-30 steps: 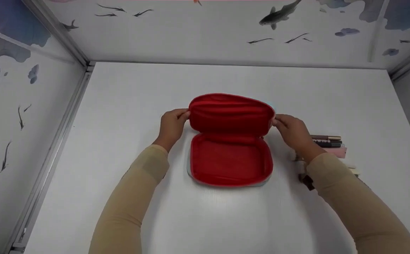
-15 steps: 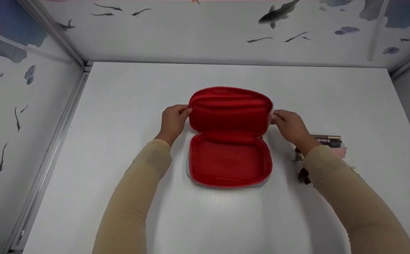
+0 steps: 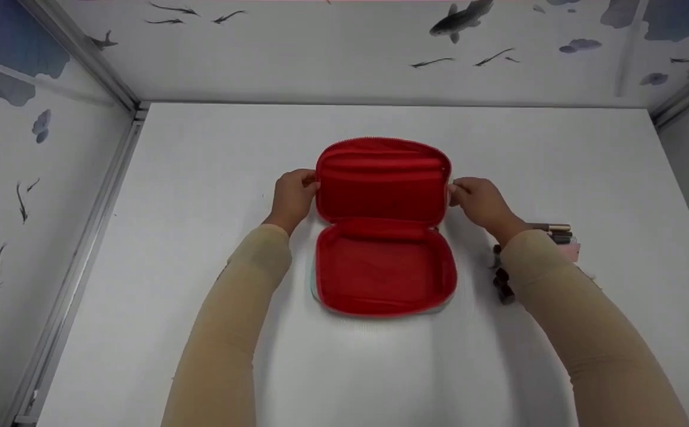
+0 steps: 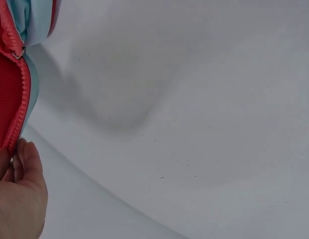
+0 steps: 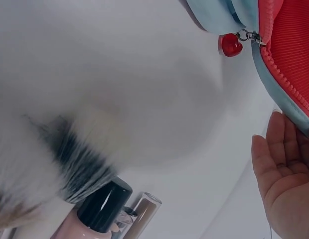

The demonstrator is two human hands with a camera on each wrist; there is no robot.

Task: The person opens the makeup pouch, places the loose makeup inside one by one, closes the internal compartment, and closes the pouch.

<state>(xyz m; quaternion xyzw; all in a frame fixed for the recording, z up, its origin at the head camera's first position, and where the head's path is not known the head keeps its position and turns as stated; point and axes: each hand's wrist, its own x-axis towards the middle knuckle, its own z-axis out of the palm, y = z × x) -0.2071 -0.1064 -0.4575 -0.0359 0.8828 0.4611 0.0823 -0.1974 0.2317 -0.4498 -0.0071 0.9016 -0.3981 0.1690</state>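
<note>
A zip-up cosmetic bag (image 3: 387, 267) with a red lining lies wide open at the middle of the table, its lid (image 3: 383, 190) tilted back. My left hand (image 3: 293, 198) pinches the lid's left edge between thumb and fingers. On the other side, my right hand (image 3: 482, 201) holds the right edge of the lid. Close up in the left wrist view, the red zip teeth (image 4: 26, 92) border a pale blue outer shell. A shiny red charm (image 5: 231, 45) hangs from the zip pull in the right wrist view.
Makeup items lie right of the bag, partly hidden by my right sleeve (image 3: 549, 279). Among them are a fluffy brush (image 5: 87, 164), a black-capped bottle (image 5: 104, 204), a clear tube (image 5: 143, 214) and a pink item (image 3: 571, 252). Printed white walls edge the table at the back and left.
The lid has swung farther back, and both hands have moved away with it, still holding its sides. The bag's base has stayed nearly in place.
</note>
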